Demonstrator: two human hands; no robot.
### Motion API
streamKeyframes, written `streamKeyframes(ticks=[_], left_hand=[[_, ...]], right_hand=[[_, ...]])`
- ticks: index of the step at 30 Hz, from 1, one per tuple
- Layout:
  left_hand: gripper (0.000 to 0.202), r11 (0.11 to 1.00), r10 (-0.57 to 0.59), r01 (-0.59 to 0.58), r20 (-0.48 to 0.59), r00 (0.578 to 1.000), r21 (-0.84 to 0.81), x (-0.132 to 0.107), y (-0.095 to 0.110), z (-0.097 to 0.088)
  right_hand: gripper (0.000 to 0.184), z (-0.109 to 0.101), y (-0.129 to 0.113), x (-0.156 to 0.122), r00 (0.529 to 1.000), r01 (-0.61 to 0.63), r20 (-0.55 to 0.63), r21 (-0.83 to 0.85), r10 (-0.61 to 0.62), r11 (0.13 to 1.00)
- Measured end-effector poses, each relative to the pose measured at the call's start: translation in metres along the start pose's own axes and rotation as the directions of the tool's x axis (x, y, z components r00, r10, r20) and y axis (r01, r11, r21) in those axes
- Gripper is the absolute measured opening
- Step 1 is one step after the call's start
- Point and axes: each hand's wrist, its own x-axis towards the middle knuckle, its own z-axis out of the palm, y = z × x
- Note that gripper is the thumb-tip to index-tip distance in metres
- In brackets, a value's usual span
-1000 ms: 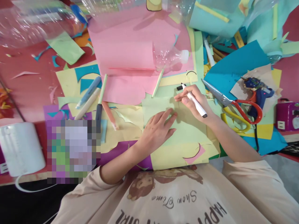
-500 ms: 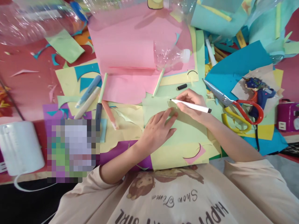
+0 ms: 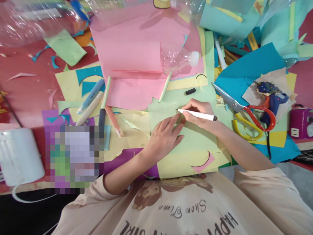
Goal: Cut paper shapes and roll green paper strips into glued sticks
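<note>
My right hand [image 3: 199, 112] is closed round a white marker [image 3: 201, 115] with a black end, its uncapped tip at a pale green sheet of paper [image 3: 158, 111]. A short dark mark shows beside the tip. Flat on the same sheet lies my left hand [image 3: 165, 133], fingers spread, its fingertips just below the marker's tip. Above my right hand rests the loose black cap [image 3: 190, 91]. A yellow sheet with a pink scrap [image 3: 204, 164] lies nearest my body.
Red-handled scissors [image 3: 236, 105] and a blue glue gun [image 3: 274, 101] lie to the right. A clear plastic bottle [image 3: 174, 57] wrapped in pink paper [image 3: 137, 57] lies ahead. Several markers [image 3: 91, 94], paper scraps and a white device [image 3: 21, 156] are on the left.
The marker's tip has moved slightly down and left over the green sheet, along with my right hand. My left hand stays nearly in place. A short mark now shows near the tip.
</note>
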Motion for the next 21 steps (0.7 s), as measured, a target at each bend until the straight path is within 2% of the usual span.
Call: streamKeyframes(ticks=[11, 18, 21], left_hand=[[0.031, 1.000, 0.010, -0.010, -0.018, 1.000, 0.027, 0.0001, -0.0003, 0.0002], [0.038, 0.999, -0.020, 0.022, 0.027, 0.999, -0.040, -0.0018, -0.0004, 0.0016], [0.038, 1.000, -0.017, 0.018, 0.033, 0.999, -0.024, -0.0015, -0.0003, 0.0004]], right_hand=[[0.018, 0.0012, 0.0003, 0.0006, 1.000, 0.007, 0.009, -0.049, -0.006, 0.999], [0.018, -0.0004, 0.0016, -0.0008, 0.994, -0.009, -0.112, -0.013, 0.007, 1.000], [0.017, -0.0008, 0.0013, -0.0003, 0.996, 0.010, -0.088, -0.013, -0.011, 1.000]])
